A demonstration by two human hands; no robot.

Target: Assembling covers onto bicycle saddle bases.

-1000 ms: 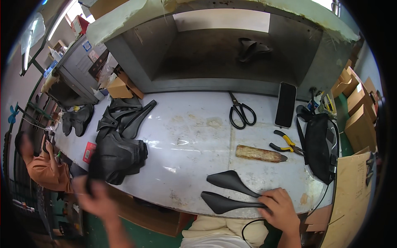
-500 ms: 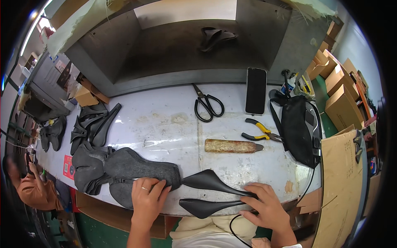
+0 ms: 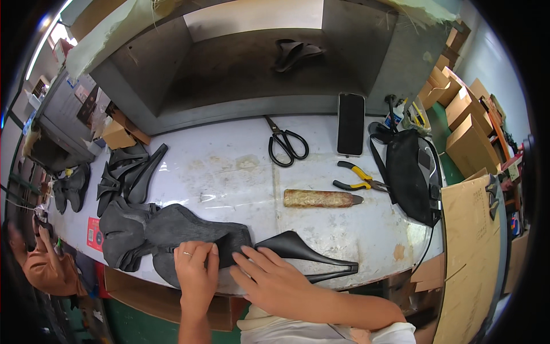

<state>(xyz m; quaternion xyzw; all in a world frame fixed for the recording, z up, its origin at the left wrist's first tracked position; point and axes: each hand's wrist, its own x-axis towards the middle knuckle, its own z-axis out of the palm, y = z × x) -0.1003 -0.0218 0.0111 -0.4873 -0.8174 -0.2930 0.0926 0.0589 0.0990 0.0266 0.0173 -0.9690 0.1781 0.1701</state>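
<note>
My left hand [image 3: 196, 269] lies on a dark grey leather-like cover piece [image 3: 172, 232] spread at the table's near edge, fingers curled over its rim. My right hand [image 3: 274, 281] rests beside it, fingers spread, touching the same cover where it meets a black saddle-shaped shell [image 3: 303, 252]. A second black shell [image 3: 332, 274] pokes out under my right hand at the edge. More grey covers [image 3: 123, 235] are piled just left of my left hand.
Black scissors [image 3: 286, 143], a phone [image 3: 350, 123], yellow-handled pliers [image 3: 358, 176] and a brown wooden-handled tool [image 3: 321, 198] lie mid-table. A black bag [image 3: 409, 172] sits at the right. Black shells [image 3: 129, 172] are stacked at left. Cardboard boxes [image 3: 467, 120] stand far right.
My left hand brought a grey cover from the left pile toward the middle. My right hand shifted left from the black shells onto the cover's edge.
</note>
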